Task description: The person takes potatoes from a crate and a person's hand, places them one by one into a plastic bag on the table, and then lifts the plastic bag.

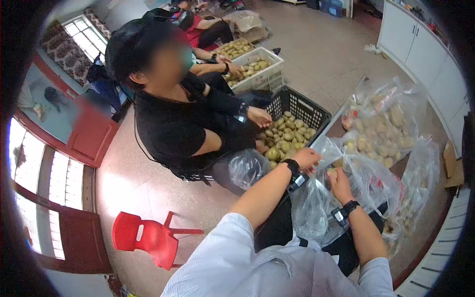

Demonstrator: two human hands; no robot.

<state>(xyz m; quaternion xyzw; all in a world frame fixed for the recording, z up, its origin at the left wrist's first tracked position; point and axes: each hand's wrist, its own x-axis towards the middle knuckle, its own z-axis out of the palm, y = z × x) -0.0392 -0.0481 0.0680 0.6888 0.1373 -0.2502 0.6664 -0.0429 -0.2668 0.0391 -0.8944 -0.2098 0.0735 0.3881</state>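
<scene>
Greenish produce [332, 171] tight in right hand [340, 185], left hand [307, 158] beside bag [312, 205], hold unclear

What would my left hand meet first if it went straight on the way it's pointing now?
Your left hand would probably meet the clear plastic just ahead of its fingers; depth is unclear, so they may already be touching.

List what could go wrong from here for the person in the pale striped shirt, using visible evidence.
The small, pale-green, rounded piece of produce might slip from the right hand, since it sits out near the finger ends.

The loose, crumpled, clear plastic bag could slide or snag on the hands, because it lies slackly over the dark trousers right beneath them.
</scene>
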